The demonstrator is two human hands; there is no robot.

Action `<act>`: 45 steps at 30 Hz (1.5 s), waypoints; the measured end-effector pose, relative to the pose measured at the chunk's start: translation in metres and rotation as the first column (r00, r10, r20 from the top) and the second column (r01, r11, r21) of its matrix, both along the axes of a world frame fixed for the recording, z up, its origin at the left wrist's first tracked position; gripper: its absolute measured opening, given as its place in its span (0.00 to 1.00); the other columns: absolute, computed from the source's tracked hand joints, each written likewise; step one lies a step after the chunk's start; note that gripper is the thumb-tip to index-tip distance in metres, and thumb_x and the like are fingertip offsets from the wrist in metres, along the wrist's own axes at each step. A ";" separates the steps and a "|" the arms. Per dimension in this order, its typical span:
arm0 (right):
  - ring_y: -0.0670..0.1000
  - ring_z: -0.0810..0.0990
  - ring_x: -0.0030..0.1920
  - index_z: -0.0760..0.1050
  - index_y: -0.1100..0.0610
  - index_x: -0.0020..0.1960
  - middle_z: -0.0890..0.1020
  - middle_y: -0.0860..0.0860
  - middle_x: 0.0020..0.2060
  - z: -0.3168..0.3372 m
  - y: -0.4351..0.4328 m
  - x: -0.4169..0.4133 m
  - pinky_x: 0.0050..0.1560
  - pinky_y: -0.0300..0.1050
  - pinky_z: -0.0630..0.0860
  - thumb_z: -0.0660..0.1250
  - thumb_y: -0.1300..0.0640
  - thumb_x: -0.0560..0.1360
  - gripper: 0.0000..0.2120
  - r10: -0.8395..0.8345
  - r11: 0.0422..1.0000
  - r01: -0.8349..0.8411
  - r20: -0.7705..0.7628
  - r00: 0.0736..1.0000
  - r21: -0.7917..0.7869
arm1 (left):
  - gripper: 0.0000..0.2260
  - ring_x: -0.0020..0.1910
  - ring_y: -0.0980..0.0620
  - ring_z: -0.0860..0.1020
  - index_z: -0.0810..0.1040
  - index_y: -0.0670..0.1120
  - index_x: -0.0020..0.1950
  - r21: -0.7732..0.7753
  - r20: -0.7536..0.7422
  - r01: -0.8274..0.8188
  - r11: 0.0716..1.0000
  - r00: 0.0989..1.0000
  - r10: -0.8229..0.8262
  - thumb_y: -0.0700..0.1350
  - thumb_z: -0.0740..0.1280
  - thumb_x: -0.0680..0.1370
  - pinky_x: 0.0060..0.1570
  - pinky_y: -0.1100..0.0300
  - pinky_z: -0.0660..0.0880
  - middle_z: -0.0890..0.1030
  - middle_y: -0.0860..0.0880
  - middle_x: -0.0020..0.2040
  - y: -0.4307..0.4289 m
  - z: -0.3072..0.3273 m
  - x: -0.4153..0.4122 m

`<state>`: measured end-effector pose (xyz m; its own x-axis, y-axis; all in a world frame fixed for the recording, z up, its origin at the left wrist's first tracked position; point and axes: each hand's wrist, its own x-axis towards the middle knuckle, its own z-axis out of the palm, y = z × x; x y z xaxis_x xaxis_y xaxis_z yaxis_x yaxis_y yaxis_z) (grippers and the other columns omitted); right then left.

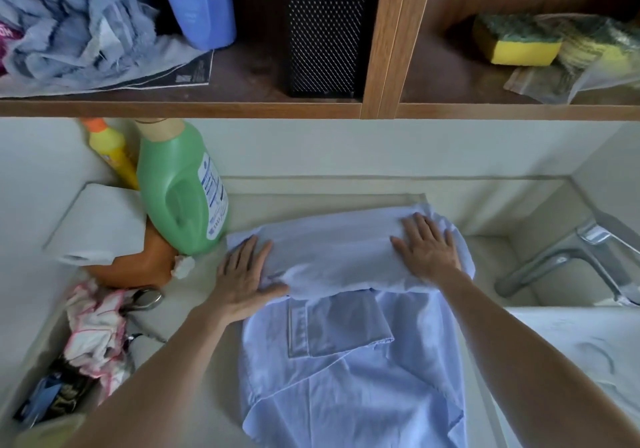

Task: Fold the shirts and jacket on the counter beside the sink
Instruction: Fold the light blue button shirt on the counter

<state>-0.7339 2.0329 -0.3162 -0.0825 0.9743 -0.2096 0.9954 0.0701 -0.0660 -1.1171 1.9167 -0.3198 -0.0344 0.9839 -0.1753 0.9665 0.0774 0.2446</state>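
Observation:
A light blue shirt lies on the pale counter, its far part turned over into a thick fold across the top. My left hand lies flat on the fold's left end, fingers straight, thumb along the near edge. My right hand presses flat on the fold's right end with spread fingers. Below the fold a cuffed sleeve lies across the shirt body. The shirt's near end runs out of view at the bottom.
A green detergent jug and a yellow bottle stand left of the shirt, beside a white box. A pink-white cloth lies front left. The sink with its tap is at right. Above, a shelf holds clothes and sponges.

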 end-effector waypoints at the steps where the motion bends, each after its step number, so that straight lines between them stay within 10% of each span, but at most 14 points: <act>1: 0.51 0.46 0.80 0.48 0.43 0.79 0.48 0.46 0.80 0.003 0.005 -0.003 0.77 0.62 0.42 0.43 0.30 0.77 0.33 -0.007 1.000 0.007 -0.001 1.000 -0.002 | 0.40 0.77 0.49 0.57 0.60 0.61 0.76 0.002 0.079 -0.051 0.999 0.996 0.051 0.76 0.54 0.66 0.72 0.46 0.57 0.56 0.52 0.79 0.007 0.007 -0.001; 5: 0.52 0.41 0.80 0.46 0.47 0.80 0.42 0.46 0.81 0.028 0.034 -0.011 0.76 0.60 0.44 0.61 0.36 0.77 0.40 0.179 0.984 -0.179 0.061 0.982 0.004 | 0.24 0.69 0.41 0.70 0.76 0.50 0.66 0.151 0.153 -0.032 0.988 0.988 0.008 0.60 0.70 0.74 0.67 0.48 0.68 0.68 0.45 0.70 0.047 0.041 -0.010; 10: 0.54 0.51 0.80 0.45 0.52 0.81 0.57 0.52 0.79 0.048 0.065 -0.015 0.77 0.59 0.42 0.72 0.40 0.70 0.52 0.397 0.908 -0.371 0.119 0.910 -0.193 | 0.54 0.74 0.43 0.65 0.50 0.52 0.80 -0.250 -0.130 0.030 0.968 0.989 -0.064 0.66 0.77 0.64 0.70 0.42 0.63 0.63 0.46 0.77 0.064 0.060 -0.015; 15: 0.58 0.77 0.59 0.72 0.52 0.62 0.79 0.54 0.58 0.057 0.067 -0.021 0.55 0.49 0.70 0.78 0.41 0.62 0.34 0.414 0.899 -0.380 0.143 0.899 -0.216 | 0.25 0.47 0.46 0.77 0.70 0.45 0.54 -0.116 0.006 0.010 0.993 1.000 -0.009 0.52 0.80 0.68 0.47 0.52 0.74 0.77 0.48 0.48 0.059 0.063 -0.012; 27: 0.61 0.80 0.46 0.70 0.58 0.52 0.81 0.56 0.45 0.136 -0.003 0.012 0.46 0.49 0.66 0.67 0.61 0.66 0.15 0.424 0.820 -0.423 0.088 0.901 0.386 | 0.14 0.43 0.42 0.75 0.74 0.41 0.45 0.393 0.089 0.035 0.919 0.993 -0.075 0.31 0.75 0.66 0.39 0.53 0.69 0.75 0.44 0.44 0.016 0.116 -0.025; 37: 0.58 0.81 0.51 0.75 0.49 0.68 0.76 0.51 0.59 0.104 -0.142 0.041 0.50 0.51 0.78 0.69 0.60 0.70 0.27 0.501 0.850 -0.479 -0.055 0.864 0.220 | 0.11 0.41 0.42 0.77 0.78 0.45 0.39 0.275 0.061 0.148 0.950 0.983 -0.171 0.30 0.71 0.64 0.38 0.54 0.71 0.78 0.49 0.40 -0.112 0.079 -0.026; 41: 0.47 0.78 0.58 0.73 0.40 0.68 0.74 0.40 0.60 0.087 -0.181 0.047 0.57 0.43 0.72 0.59 0.25 0.69 0.33 0.405 0.889 -0.421 -0.117 0.907 -0.179 | 0.12 0.41 0.50 0.78 0.73 0.55 0.38 -0.058 0.251 0.007 0.998 0.968 0.008 0.36 0.65 0.70 0.39 0.60 0.72 0.79 0.55 0.38 -0.149 0.063 -0.036; 45: 0.48 0.82 0.50 0.82 0.44 0.55 0.83 0.44 0.50 0.080 -0.189 0.028 0.47 0.42 0.74 0.57 0.34 0.78 0.20 0.374 0.927 -0.359 -0.159 0.914 0.112 | 0.04 0.41 0.47 0.79 0.74 0.52 0.43 0.055 0.362 -0.285 0.957 0.899 0.247 0.46 0.65 0.79 0.38 0.57 0.72 0.80 0.53 0.38 -0.153 0.065 -0.037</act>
